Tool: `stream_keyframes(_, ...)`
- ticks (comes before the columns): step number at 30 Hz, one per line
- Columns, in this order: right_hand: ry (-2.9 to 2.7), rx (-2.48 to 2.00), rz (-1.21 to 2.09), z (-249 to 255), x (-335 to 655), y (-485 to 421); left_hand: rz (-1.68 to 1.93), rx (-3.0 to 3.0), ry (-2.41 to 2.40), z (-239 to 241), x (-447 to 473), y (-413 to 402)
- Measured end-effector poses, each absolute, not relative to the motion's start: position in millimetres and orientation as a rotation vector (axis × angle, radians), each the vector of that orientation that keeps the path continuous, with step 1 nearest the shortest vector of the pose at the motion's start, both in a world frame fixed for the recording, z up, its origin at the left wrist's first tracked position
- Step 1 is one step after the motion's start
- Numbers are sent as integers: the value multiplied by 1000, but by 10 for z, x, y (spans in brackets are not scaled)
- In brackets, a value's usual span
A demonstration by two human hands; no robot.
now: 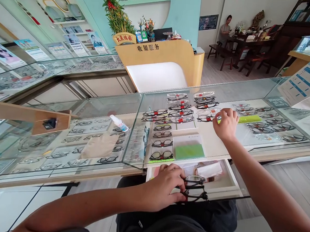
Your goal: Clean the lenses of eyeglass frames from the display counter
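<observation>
My left hand (164,187) is at the front edge of the glass counter, fingers curled over the left ends of two dark-framed pairs of eyeglasses (196,194). Farther forward, my right hand (226,124) pinches the right end of a pair of eyeglasses (205,118) with a red tag on its lens. That pair lies at the front of a short column of frames on the glass top. To its left are more stacked eyeglasses (181,113), several with red tags. My right fingertips cover part of the frame they hold.
Under the glass, display eyeglasses (162,154) stand beside a green card (188,151). An open drawer (232,179) sits below my hands. Leftward are a white spray bottle (119,123) and a beige cloth (100,146). A person (225,29) sits far back near a dark table (248,41).
</observation>
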State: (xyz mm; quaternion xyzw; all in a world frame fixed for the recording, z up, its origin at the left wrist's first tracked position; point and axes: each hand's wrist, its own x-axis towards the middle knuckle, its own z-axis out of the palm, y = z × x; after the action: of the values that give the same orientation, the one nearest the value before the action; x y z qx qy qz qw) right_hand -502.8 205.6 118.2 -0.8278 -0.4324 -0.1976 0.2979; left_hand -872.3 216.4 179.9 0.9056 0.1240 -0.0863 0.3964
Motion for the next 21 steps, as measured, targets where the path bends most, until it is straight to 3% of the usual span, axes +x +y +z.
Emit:
stream_keyframes(4,-1160,-2191,-525,1153,-4999,2054,-44,2514,355,2325,-8570,2564)
stream_keyframes(9,-1144,-2166,-529,1121,-4970,2057,58,2787,672,2679,-8155,3887)
stream_keyframes(15,-1149,-2160,-535,1129,-4967,2059,-259,3010,987,2550,-7905,5278)
stream_keyframes(21,-1136,-2173,-494,1138,-4982,2061,-412,2904,1175,2258,-7797,5739)
